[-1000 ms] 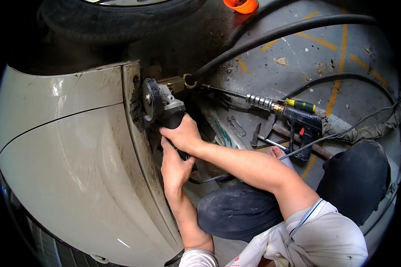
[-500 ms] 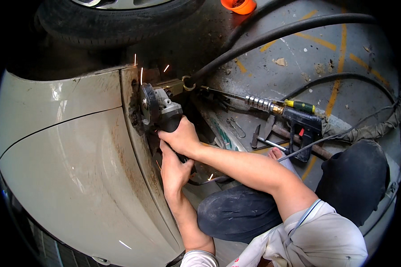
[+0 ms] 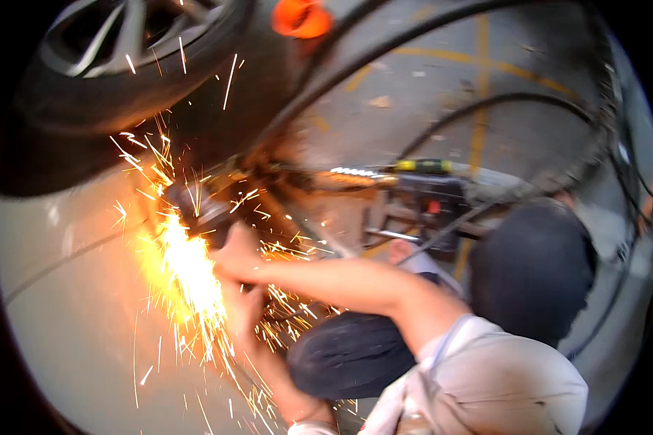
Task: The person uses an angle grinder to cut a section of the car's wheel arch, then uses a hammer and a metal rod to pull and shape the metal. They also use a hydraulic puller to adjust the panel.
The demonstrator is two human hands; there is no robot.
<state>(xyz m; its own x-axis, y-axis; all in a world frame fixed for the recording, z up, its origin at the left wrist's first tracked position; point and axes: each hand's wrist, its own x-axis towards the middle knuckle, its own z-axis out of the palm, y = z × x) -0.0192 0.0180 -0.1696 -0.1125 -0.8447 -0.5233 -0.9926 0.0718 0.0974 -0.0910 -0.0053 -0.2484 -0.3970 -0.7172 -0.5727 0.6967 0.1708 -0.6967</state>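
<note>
Two-handed hold | left hand (image 3: 244,306) nearer, 7 o'clock of view centre; right hand (image 3: 238,252) beyond, 8 o'clock; fingers of both wrapped around grinder (image 3: 210,212), 9 o'clock | likely heavy, stiff, kicking; grip body behind sparks (image 3: 187,270) | orange cup (image 3: 302,19), 12 o'clock, contents too blurred to tell

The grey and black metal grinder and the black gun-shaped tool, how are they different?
The grey and black metal grinder is held by the bare right hand and bare left hand; the black gun-shaped tool lies down, held by neither. Bright orange sparks surround the grinder; the tool throws none. Both have dark parts and look blurry.
</note>
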